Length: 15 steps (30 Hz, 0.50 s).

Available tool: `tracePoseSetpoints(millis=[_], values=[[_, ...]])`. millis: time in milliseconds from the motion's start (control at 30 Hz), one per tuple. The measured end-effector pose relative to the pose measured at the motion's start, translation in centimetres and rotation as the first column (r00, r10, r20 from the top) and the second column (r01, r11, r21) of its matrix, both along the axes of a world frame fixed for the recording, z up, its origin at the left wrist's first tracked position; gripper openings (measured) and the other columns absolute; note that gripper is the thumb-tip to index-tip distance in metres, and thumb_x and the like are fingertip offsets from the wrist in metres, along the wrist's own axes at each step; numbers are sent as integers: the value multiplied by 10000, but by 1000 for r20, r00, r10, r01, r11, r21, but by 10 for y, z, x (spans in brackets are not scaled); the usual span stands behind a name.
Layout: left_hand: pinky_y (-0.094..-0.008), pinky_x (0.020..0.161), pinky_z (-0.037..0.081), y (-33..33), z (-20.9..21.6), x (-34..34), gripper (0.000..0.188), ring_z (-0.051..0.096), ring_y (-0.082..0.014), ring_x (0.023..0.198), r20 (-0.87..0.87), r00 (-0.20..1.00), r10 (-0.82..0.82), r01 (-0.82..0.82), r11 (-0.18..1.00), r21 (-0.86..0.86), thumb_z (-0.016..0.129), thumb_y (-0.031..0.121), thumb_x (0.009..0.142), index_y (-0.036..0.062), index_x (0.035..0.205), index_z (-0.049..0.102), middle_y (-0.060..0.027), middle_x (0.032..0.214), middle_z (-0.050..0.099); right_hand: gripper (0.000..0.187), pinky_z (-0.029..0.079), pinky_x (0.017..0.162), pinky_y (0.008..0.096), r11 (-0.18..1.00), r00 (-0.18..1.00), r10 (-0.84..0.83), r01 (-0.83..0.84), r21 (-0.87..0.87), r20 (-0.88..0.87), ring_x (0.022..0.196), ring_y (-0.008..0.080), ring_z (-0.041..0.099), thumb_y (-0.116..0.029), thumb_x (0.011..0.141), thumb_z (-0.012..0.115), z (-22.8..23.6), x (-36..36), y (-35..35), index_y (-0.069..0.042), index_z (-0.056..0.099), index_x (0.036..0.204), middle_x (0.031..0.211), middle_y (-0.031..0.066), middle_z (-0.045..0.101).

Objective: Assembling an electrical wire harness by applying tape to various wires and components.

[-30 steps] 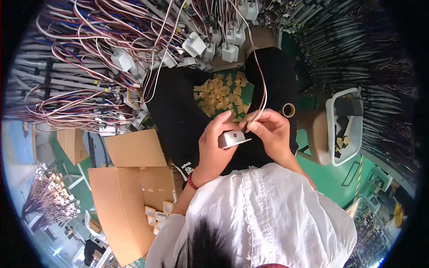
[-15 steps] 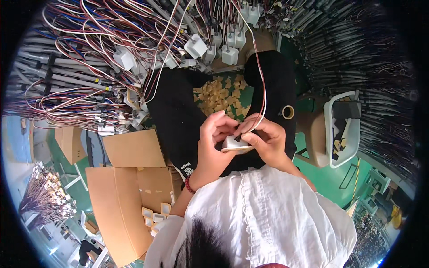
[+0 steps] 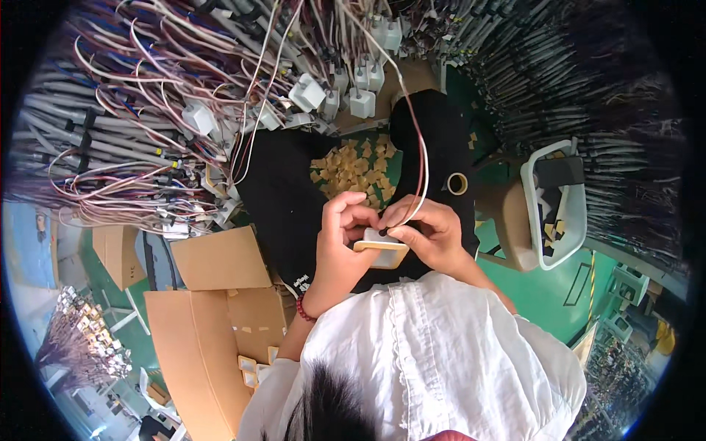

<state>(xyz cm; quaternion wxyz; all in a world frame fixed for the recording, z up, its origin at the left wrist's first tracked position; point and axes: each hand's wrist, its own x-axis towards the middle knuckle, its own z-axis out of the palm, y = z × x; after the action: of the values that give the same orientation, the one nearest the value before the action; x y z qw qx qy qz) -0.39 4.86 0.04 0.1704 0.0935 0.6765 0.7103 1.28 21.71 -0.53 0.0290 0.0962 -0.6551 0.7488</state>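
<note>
Above my lap I hold a small white plastic housing [image 3: 390, 257] with a tan rim around its open face. My left hand [image 3: 346, 231] is closed on its left side, thumb at the rim. My right hand [image 3: 429, 231] pinches the dark end of a red-and-white wire cable [image 3: 422, 158] where it meets the back of the housing. Whether the cable end sits inside the housing is hidden by my fingers. The cable rises from there in a curve to the bundles above.
Bundles of grey cables with loose wires [image 3: 169, 81] and white housings [image 3: 307, 92] hang ahead. An open cardboard box [image 3: 193, 345] with similar housings stands at left. At right is a white bin [image 3: 533, 213]; a tape roll [image 3: 457, 184] rests on my leg. Tan paper scraps [image 3: 353, 173] lie between my legs.
The housing has tipped so that its tan-rimmed open face shows more. Both hands stay on the housing and cable end. The whole view has shifted slightly.
</note>
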Motion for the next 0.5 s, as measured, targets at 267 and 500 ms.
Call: tracePoseSetpoints(millis=[267, 500], values=[[-252, 744, 477, -6, -6, 1, 603, 562, -125, 857, 82, 990, -112, 122, 984, -132, 706, -54, 701, 69, 1203, 396, -50, 947, 549, 110, 483, 720, 314, 992, 998, 41, -35, 122, -52, 807, 224, 628, -101, 846, 655, -8, 13, 9, -14, 640, 911, 864, 108, 643], [-278, 803, 486, -6, -50, 0, 431, 599, -190, 952, 45, 965, -260, 250, 955, 161, 594, 45, 823, -14, 1219, 434, -147, 1060, 598, 165, 477, 712, 336, 974, 978, -106, 139, 180, -181, 798, 223, 603, -144, 861, 637, -31, 41, 20, -2, 616, 942, 861, 118, 623]])
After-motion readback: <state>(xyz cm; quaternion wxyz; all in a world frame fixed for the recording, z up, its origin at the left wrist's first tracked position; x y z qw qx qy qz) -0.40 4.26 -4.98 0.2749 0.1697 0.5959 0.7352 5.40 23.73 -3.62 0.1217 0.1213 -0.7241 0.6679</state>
